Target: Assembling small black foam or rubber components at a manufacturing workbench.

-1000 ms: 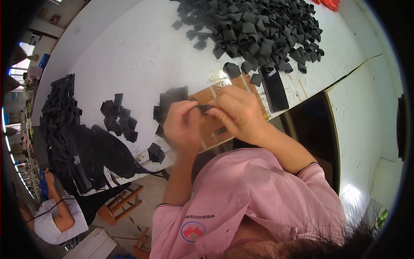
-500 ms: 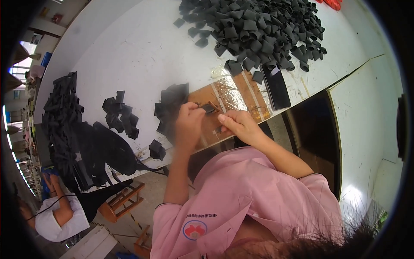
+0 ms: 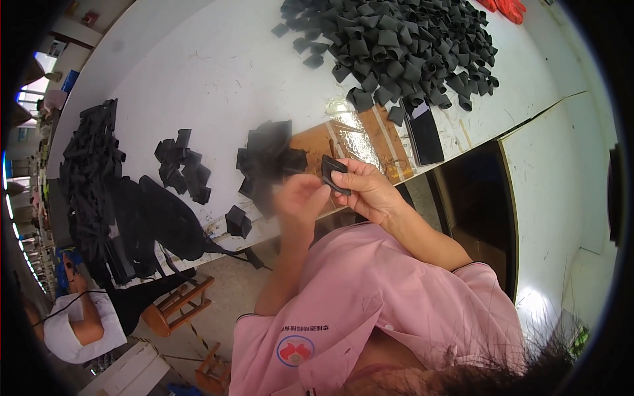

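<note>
My right hand (image 3: 368,189) pinches a small folded black fabric piece (image 3: 335,173) between thumb and fingers, just above the near edge of the table. My left hand (image 3: 300,201) is close by on its left, fingertips at the piece's lower edge. Motion smears the left fingers, so their grip is unclear. Underneath lies a brown taped board (image 3: 317,140). A thin brown stick-like thing (image 3: 332,148) shows just beyond the held piece. Left of the board sits a loose bunch of flat black pieces (image 3: 264,155), partly covered by my left hand.
A large heap of folded black pieces (image 3: 396,46) covers the far right. Beside the board lies a dark phone-like slab (image 3: 424,135). Further left are a small black cluster (image 3: 183,165), a single piece (image 3: 238,221) and a long black pile (image 3: 92,171). A person (image 3: 82,323) sits lower left.
The black piece has come nearer to me and is now upright in my right hand. My left hand has moved toward me and slightly right.
</note>
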A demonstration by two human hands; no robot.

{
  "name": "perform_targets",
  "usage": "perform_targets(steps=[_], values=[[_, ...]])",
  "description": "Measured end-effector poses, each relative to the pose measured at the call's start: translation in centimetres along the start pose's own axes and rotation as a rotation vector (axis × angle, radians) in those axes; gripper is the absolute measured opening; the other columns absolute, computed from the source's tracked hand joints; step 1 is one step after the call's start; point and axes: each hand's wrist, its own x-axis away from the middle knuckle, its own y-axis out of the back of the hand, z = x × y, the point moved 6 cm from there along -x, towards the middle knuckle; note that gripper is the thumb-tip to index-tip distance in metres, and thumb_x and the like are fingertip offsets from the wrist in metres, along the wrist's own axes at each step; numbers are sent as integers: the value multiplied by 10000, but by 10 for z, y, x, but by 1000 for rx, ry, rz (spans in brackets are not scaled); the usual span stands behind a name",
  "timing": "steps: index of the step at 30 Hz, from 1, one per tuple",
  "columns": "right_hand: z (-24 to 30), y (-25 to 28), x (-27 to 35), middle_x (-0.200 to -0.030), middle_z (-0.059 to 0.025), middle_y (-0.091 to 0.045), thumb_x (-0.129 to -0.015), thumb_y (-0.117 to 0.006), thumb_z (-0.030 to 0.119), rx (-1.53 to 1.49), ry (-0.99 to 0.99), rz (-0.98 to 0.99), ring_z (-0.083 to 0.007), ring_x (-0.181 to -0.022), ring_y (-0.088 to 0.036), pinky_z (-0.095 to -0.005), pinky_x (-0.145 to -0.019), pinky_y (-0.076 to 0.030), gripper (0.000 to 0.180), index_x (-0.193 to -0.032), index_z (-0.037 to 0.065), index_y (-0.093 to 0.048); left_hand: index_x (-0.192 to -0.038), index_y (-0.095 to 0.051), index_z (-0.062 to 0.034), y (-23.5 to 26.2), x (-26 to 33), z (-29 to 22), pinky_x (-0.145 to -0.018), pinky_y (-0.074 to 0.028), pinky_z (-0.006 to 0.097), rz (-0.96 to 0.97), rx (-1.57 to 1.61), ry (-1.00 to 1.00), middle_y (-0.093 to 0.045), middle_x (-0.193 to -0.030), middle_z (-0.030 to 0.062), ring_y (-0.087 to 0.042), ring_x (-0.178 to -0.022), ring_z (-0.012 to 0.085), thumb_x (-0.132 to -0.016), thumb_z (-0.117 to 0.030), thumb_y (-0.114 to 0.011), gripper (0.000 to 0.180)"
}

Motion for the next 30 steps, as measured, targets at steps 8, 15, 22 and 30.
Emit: perform_targets(steps=[8, 15, 22, 30], values=[[41, -14, 24, -758, -84, -570, -749, -662, 122, 1308, 558, -346, -144, -607, -546, -239, -519, -428, 260, -945, -13, -558, -832, -572, 9, 2, -2, -1, -537, -403, 153, -82, -261, -42, -571, -691, 6, -496, -577, 28, -790, 2, -594, 49], [42, -41, 40, -752, -84, -556, -746, -628, 50, 1277, 1002, -89, -173, -616, -530, -259, -526, -411, 123, -852, -5, -601, -825, -532, 24, -21, 9, -27, -445, -393, 166, -186, -668, -534, -561, -664, 20, -495, -523, 21, -787, 90, -544, 77], [47, -26, 25, -653, -38, -520, -743, -621, 40, 1052, 848, -200, -148, -528, -478, -268, -464, -381, 75, -785, -6, -578, -886, -504, 12, -26, -9, -15, -364, -255, 166, 72, 610, 153, -519, -654, 29, -349, -407, 15, -776, 54, -532, 121], [24, -32, 14, -588, 51, -424, -831, -582, 169, -16, -62, 281, -29, -501, -327, -178, -418, -227, 168, -722, 43, -565, -854, -515, 13, -23, 1, -39, -383, -273, 156, -204, -222, -443, -563, -739, 57, -378, -433, 17, -747, 94, -494, 136]])
